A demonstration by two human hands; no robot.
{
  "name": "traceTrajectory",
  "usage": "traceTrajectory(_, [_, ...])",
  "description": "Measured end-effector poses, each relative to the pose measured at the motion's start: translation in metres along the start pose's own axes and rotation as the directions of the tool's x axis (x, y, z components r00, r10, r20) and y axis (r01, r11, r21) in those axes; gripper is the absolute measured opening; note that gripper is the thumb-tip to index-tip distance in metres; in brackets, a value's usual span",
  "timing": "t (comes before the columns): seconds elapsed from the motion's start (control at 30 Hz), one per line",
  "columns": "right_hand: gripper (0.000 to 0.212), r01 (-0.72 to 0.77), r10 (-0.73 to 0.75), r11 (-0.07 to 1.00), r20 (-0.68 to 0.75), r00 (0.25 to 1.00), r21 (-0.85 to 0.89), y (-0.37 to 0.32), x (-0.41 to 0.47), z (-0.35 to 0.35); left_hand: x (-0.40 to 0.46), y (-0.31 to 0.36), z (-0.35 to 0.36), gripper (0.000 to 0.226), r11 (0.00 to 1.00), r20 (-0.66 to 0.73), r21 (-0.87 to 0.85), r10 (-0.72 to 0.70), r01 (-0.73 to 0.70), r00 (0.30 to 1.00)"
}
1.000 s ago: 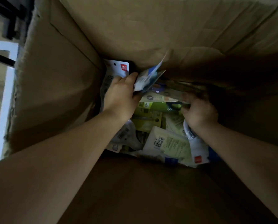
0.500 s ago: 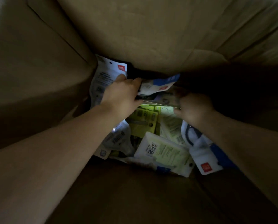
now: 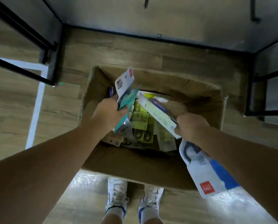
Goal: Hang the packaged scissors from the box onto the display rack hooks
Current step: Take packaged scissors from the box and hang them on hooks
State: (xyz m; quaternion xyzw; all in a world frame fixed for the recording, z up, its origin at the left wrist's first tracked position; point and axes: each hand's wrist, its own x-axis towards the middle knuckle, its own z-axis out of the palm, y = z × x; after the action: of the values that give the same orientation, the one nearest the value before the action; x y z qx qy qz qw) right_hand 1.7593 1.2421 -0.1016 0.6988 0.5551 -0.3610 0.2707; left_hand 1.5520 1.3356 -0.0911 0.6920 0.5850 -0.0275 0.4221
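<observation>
Gripping scissor packs (image 3: 125,88) in curled left hand (image 3: 109,113) fingers; right hand (image 3: 191,125) fingers clamp pale pack (image 3: 157,113) above box (image 3: 135,162).

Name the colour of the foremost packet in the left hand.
Teal packet, head view.

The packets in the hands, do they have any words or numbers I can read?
White packet in the left hand: red logo square and dark print, too blurred to read.
Blue-and-white packet under the right hand: red logo square, white letters unreadable.
Yellow-green packets in the box: print too small.
</observation>
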Motion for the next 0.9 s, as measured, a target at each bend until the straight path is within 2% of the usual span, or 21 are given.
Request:
traceTrajectory(0.07, [0.022, 0.023, -0.021, 0.995, -0.030, 0.999, 0.093, -0.004, -0.031, -0.012, -0.020, 0.016, -0.020, 0.031, 0.975, -0.001, -0.210, -0.079, 0.077, 0.997])
traceTrajectory(0.17, [0.032, 0.057, -0.050, 0.969, -0.032, 0.998, 0.239, -0.008, -0.077, -0.028, -0.048, 0.041, -0.051, 0.013, 0.882, 0.071, -0.439, -0.155, 0.170, 0.985])
traceTrajectory(0.27, [0.036, 0.079, -0.073, 0.926, -0.029, 0.997, 0.370, -0.013, -0.135, -0.059, -0.084, 0.070, -0.088, 0.023, 0.752, 0.187, -0.605, -0.185, 0.262, 0.965])
traceTrajectory(0.3, [0.031, 0.091, -0.081, 0.901, -0.041, 0.996, 0.424, -0.015, -0.157, -0.069, -0.097, 0.078, -0.100, 0.026, 0.731, 0.226, -0.622, -0.176, 0.281, 0.958])
traceTrajectory(0.37, [0.009, 0.103, -0.077, 0.839, -0.070, 0.995, 0.535, -0.014, -0.203, -0.092, -0.125, 0.097, -0.127, 0.028, 0.706, 0.291, -0.638, -0.151, 0.309, 0.945])
traceTrajectory(0.43, [0.013, 0.150, -0.079, 0.750, -0.138, 0.987, 0.644, -0.010, -0.244, -0.114, -0.153, 0.118, -0.156, 0.039, 0.677, 0.324, -0.672, -0.094, 0.299, 0.941])
traceTrajectory(0.5, [0.020, 0.220, -0.115, 0.702, -0.197, 0.974, 0.678, -0.008, -0.287, -0.137, -0.180, 0.142, -0.184, 0.049, 0.642, 0.303, -0.730, -0.004, 0.234, 0.953])
traceTrajectory(0.57, [0.006, 0.290, -0.124, 0.654, -0.280, 0.952, 0.699, -0.008, -0.331, -0.161, -0.206, 0.168, -0.212, 0.044, 0.615, 0.250, -0.773, 0.074, 0.153, 0.966])
traceTrajectory(0.67, [0.014, 0.410, -0.119, 0.561, -0.420, 0.900, 0.719, -0.012, -0.383, -0.194, -0.243, 0.206, -0.252, 0.042, 0.587, 0.242, -0.803, 0.166, 0.101, 0.956])
traceTrajectory(0.77, [0.009, 0.479, -0.123, 0.558, -0.504, 0.855, 0.677, -0.012, -0.426, -0.236, -0.277, 0.245, -0.289, 0.063, 0.508, 0.270, -0.856, 0.283, 0.096, 0.920])
traceTrajectory(0.83, [0.023, 0.537, -0.170, 0.548, -0.544, 0.822, 0.641, -0.013, -0.453, -0.269, -0.294, 0.270, -0.312, 0.078, 0.469, 0.247, -0.882, 0.355, 0.057, 0.902])
traceTrajectory(0.9, [0.022, 0.561, -0.198, 0.558, -0.559, 0.805, 0.611, -0.012, -0.480, -0.299, -0.305, 0.292, -0.333, 0.085, 0.432, 0.193, -0.902, 0.394, 0.004, 0.899])
